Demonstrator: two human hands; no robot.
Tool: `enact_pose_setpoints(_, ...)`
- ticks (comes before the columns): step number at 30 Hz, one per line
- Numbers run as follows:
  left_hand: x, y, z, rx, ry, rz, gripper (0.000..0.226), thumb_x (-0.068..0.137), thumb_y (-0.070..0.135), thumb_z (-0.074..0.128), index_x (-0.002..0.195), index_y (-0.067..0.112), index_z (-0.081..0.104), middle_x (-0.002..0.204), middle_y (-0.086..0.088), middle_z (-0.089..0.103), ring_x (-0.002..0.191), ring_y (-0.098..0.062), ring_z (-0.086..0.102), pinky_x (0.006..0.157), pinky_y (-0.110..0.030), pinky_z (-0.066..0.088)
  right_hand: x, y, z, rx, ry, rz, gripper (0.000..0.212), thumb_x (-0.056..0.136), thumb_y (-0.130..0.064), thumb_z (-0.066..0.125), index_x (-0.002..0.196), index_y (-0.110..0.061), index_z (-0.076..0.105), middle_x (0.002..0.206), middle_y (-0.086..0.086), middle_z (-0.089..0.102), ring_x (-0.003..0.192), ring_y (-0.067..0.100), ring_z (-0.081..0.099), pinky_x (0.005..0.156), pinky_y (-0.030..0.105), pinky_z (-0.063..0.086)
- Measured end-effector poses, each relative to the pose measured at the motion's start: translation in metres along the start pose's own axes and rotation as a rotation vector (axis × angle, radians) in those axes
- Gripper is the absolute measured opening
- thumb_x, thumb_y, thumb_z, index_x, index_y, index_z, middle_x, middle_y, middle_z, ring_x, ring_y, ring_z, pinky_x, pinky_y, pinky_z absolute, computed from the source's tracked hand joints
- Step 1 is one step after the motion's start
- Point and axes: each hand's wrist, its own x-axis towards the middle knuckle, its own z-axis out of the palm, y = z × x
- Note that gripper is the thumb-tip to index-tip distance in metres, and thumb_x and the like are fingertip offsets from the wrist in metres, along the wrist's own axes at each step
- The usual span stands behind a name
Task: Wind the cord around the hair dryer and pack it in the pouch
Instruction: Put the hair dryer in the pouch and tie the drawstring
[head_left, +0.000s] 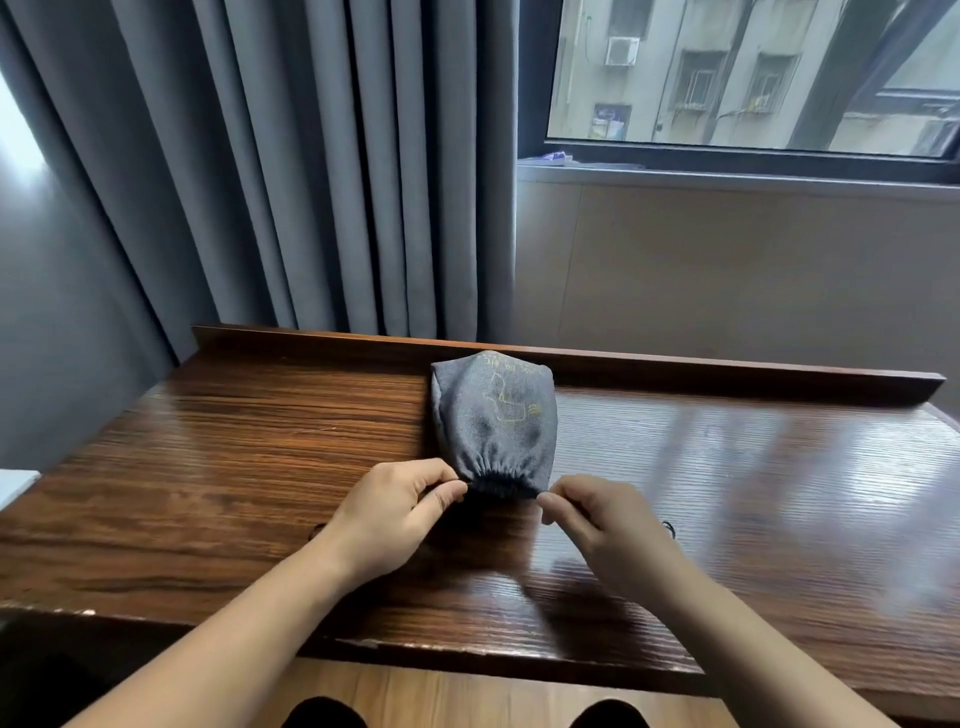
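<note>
Head view: one grey drawstring pouch (493, 415), bulging, mouth gathered, on wooden desk (234, 441) between two hands. Left hand (395, 512) pinches drawstring at mouth's left edge; right hand (597, 525) pinches at right edge, fingers curled, forearms extended forward.

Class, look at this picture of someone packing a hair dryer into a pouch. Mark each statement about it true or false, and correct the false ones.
1. The grey fabric drawstring pouch lies on the dark wooden table. True.
2. The pouch mouth is wide open. False: it is gathered shut.
3. The left hand and right hand pinch at either side of the pouch mouth. True.
4. The hair dryer lies bare beside the pouch. False: no dryer is visible.
5. The grey curtain covers the whole window. False: glass shows.
</note>
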Motion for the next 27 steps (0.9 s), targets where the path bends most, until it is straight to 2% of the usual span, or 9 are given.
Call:
enact_pose_setpoints(2, 0.0, -0.002, -0.005, 0.06, -0.013, 0.022, 0.029, 0.089, 0.052, 0.048, 0.089, 0.029, 0.067, 0.071, 0.016, 0.068, 0.07, -0.001, 0.062, 0.069, -0.029, 0.051, 0.001, 0.003, -0.005, -0.054, 0.025, -0.05, 0.026, 0.096, -0.037, 0.057, 0.072, -0.027, 0.061, 0.063, -0.03, 0.056, 0.06, -0.003, 0.052, 0.056, 0.014, 0.034)
enact_pose_setpoints(4, -0.001, -0.006, -0.012, 0.09, -0.016, 0.029, 0.033, 0.088, 0.055, 0.044, 0.092, 0.032, 0.067, 0.077, 0.016, 0.071, 0.076, -0.003, 0.065, 0.072, -0.031, 0.053, 0.001, 0.009, -0.009, -0.083, 0.044, -0.092, 0.027, 0.096, -0.038, 0.056, 0.072, -0.026, 0.059, 0.057, -0.021, 0.053, 0.056, -0.001, 0.049, 0.054, 0.016, 0.033)
enact_pose_setpoints(7, -0.002, -0.012, -0.021, 0.084, -0.028, 0.022, 0.035, 0.088, 0.054, 0.045, 0.09, 0.03, 0.069, 0.079, 0.017, 0.071, 0.078, -0.001, 0.065, 0.075, -0.034, 0.054, -0.001, 0.021, -0.012, -0.074, 0.072, -0.12, 0.031, 0.094, -0.046, 0.053, 0.071, -0.025, 0.059, 0.051, -0.016, 0.047, 0.054, 0.001, 0.048, 0.052, 0.016, 0.033)
enact_pose_setpoints(11, -0.007, -0.012, -0.02, 0.113, -0.052, 0.042, 0.034, 0.089, 0.053, 0.044, 0.09, 0.03, 0.069, 0.08, 0.017, 0.071, 0.079, -0.002, 0.066, 0.074, -0.034, 0.054, -0.004, 0.027, -0.009, -0.047, 0.089, -0.131, 0.039, 0.092, -0.054, 0.045, 0.07, -0.025, 0.059, 0.054, -0.011, 0.052, 0.055, 0.003, 0.049, 0.053, 0.019, 0.036)
enact_pose_setpoints(14, -0.007, -0.01, -0.022, 0.117, -0.063, 0.051, 0.033, 0.09, 0.051, 0.045, 0.09, 0.029, 0.07, 0.082, 0.017, 0.072, 0.081, 0.0, 0.067, 0.075, -0.032, 0.054, -0.005, 0.029, -0.009, -0.05, 0.09, -0.152, 0.037, 0.093, -0.053, 0.046, 0.071, -0.026, 0.057, 0.055, -0.01, 0.053, 0.054, 0.004, 0.049, 0.053, 0.023, 0.038)
enact_pose_setpoints(18, -0.006, -0.008, -0.03, 0.101, -0.053, 0.038, 0.031, 0.089, 0.048, 0.046, 0.089, 0.029, 0.07, 0.08, 0.021, 0.071, 0.08, 0.003, 0.065, 0.074, -0.032, 0.054, -0.003, 0.027, -0.014, -0.06, 0.097, -0.167, 0.033, 0.094, -0.046, 0.051, 0.07, -0.024, 0.058, 0.055, -0.014, 0.051, 0.055, 0.001, 0.048, 0.053, 0.016, 0.034)
enact_pose_setpoints(21, -0.008, -0.007, -0.03, 0.112, -0.056, 0.025, 0.034, 0.089, 0.051, 0.044, 0.089, 0.029, 0.07, 0.08, 0.02, 0.07, 0.079, 0.003, 0.065, 0.074, -0.032, 0.054, -0.002, 0.026, -0.013, -0.066, 0.093, -0.15, 0.032, 0.094, -0.046, 0.051, 0.071, -0.024, 0.058, 0.056, -0.012, 0.052, 0.055, 0.002, 0.048, 0.053, 0.019, 0.036)
enact_pose_setpoints(24, -0.013, -0.006, -0.027, 0.158, -0.092, -0.027, 0.037, 0.088, 0.057, 0.04, 0.091, 0.032, 0.068, 0.081, 0.018, 0.071, 0.08, -0.002, 0.066, 0.074, -0.033, 0.054, -0.004, 0.024, -0.01, -0.061, 0.065, -0.072, 0.035, 0.092, -0.055, 0.045, 0.073, -0.028, 0.057, 0.056, -0.009, 0.054, 0.055, 0.006, 0.05, 0.055, 0.028, 0.042)
enact_pose_setpoints(27, -0.021, -0.002, -0.021, 0.211, -0.145, -0.08, 0.037, 0.09, 0.058, 0.041, 0.095, 0.032, 0.066, 0.083, 0.014, 0.072, 0.082, -0.008, 0.067, 0.074, -0.034, 0.053, -0.011, 0.017, -0.009, -0.043, 0.011, 0.011, 0.033, 0.093, -0.051, 0.051, 0.072, -0.027, 0.06, 0.054, -0.014, 0.053, 0.052, 0.006, 0.047, 0.053, 0.029, 0.037)
